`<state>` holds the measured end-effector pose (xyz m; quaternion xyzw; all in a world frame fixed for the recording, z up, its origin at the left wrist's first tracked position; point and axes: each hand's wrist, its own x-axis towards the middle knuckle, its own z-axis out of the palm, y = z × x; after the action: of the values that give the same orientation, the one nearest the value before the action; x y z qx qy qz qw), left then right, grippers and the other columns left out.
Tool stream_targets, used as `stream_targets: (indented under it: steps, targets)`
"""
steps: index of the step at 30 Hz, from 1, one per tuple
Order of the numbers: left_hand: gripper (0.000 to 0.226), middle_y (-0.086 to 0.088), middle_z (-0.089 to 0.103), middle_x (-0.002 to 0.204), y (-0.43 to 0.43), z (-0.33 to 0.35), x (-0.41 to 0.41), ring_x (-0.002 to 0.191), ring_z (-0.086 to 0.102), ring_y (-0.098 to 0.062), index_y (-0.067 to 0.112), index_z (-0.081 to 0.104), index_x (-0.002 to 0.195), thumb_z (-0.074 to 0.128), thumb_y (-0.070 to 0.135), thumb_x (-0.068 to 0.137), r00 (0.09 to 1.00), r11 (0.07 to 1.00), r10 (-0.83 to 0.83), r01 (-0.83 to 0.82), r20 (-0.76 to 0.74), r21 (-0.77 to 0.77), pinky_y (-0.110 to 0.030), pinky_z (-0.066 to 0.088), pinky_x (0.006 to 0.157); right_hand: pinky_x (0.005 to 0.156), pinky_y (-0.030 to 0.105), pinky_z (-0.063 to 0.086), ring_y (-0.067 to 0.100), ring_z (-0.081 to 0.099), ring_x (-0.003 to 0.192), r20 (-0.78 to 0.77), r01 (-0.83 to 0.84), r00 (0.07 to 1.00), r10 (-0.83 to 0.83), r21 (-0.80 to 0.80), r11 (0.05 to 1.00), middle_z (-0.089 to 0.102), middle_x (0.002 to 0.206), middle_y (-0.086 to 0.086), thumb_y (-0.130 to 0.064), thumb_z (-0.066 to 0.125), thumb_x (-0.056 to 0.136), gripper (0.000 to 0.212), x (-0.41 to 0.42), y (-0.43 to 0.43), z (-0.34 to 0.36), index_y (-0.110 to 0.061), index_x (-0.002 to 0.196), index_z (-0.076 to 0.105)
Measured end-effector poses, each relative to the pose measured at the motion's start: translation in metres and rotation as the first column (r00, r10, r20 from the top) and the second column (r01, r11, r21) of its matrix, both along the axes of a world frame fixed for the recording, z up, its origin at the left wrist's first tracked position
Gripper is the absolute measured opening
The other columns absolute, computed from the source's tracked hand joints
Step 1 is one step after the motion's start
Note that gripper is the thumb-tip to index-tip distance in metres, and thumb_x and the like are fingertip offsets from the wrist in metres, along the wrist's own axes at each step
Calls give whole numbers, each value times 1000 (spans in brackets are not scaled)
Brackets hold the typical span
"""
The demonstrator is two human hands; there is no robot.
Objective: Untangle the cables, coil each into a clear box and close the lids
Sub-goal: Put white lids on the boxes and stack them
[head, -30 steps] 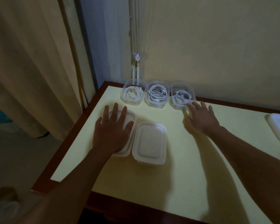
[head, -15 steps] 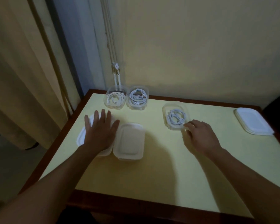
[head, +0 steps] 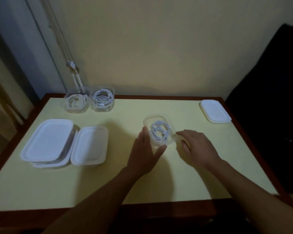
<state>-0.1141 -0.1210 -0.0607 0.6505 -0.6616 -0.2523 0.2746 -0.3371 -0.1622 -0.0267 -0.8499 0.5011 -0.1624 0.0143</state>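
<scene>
Item 1: clear box (head: 156,117), lidless, centre of the frame on the yellow table (head: 108,183); contents, one coiled white cable (head: 159,131).
Item 2: your left hand (head: 145,154), fingers straight along the box's left wall, thumb spread at its near corner.
Item 3: your right hand (head: 195,146), fingertips at the box's right wall; blur hides whether they pinch it.
Item 4: far-left box (head: 81,110) and second box (head: 101,109), touching, upper left, each holding a coiled cable.
Item 5: left lid stack (head: 47,142) with single lid (head: 90,146) just beside it, left of frame.
Item 6: right lid stack (head: 215,111), right edge, well apart.
</scene>
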Motion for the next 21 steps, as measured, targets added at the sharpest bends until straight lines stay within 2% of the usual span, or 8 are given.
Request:
stream_targets:
  steps: [2, 4, 6, 8, 10, 14, 17, 21]
  targets:
    - [108, -8, -1, 168, 4, -18, -7, 154, 7, -25, 10, -9, 158, 48, 71, 89, 996, 992, 67, -59, -66, 112, -32, 8, 121, 92, 42, 50, 29, 64, 110, 30, 63, 997, -64, 26, 998, 70, 120, 7, -21, 53, 91, 39, -21, -5, -5, -11, 126, 66]
    - [114, -4, -5, 168, 8, -32, -7, 154, 0, -20, 12, -8, 158, 37, 84, 82, 998, 996, 42, -46, 44, 81, -29, -1, 123, 99, 44, 47, 31, 60, 121, 35, 176, 983, -179, 66, 982, 67, 129, 9, -20, 55, 96, 39, -43, -13, -17, -9, 132, 63]
    - [118, 1, -3, 167, 8, -41, -7, 154, 2, -15, 14, -7, 159, 26, 93, 77, 990, 1000, 16, -19, 139, 15, -29, -1, 125, 107, 45, 40, 32, 49, 135, -19, 302, 953, -302, 110, 947, 58, 143, 11, -23, 55, 99, 44, -62, -21, -32, -9, 141, 55]
    - [117, -1, 1, 168, 1, -43, -7, 154, 9, -12, 14, -5, 159, 26, 93, 78, 986, 999, 28, -21, 163, -49, -31, 3, 125, 115, 48, 30, 34, 33, 146, -68, 407, 914, -401, 151, 901, 43, 155, 13, -29, 52, 102, 52, -77, -31, -43, -11, 150, 44]
    - [115, -2, 7, 168, -7, -40, -7, 152, 17, -10, 15, -7, 158, 28, 90, 80, 987, 996, 40, -26, 157, -91, -32, 6, 125, 119, 50, 24, 36, 26, 149, -73, 479, 878, -473, 153, 864, 35, 160, 14, -35, 50, 102, 57, -87, -46, -49, -13, 153, 37]
    - [114, 0, 23, 165, -25, -37, -6, 148, 26, -8, 20, -16, 157, 27, 91, 79, 991, 990, 54, -37, 124, -134, -35, 9, 125, 116, 54, 29, 38, 32, 145, 65, 554, 826, -561, 92, 827, 41, 155, 16, -38, 50, 102, 55, -98, -83, -50, -12, 150, 40]
    - [112, 4, 27, 164, -38, -38, -6, 148, 27, -7, 24, -16, 157, 25, 93, 78, 987, 988, 62, -40, 149, -148, -38, 10, 125, 112, 54, 34, 39, 41, 137, 61, 556, 827, -558, 52, 830, 51, 145, 17, -32, 53, 100, 45, -103, -106, -46, -10, 140, 54]
    - [112, 4, 25, 164, -52, -40, -4, 148, 28, -8, 23, -9, 159, 23, 93, 78, 981, 988, 45, -15, 189, -155, -41, 13, 124, 100, 51, 44, 38, 55, 117, 30, 565, 824, -565, 13, 825, 64, 122, 18, -24, 55, 97, 32, -103, -124, -40, -5, 121, 66]
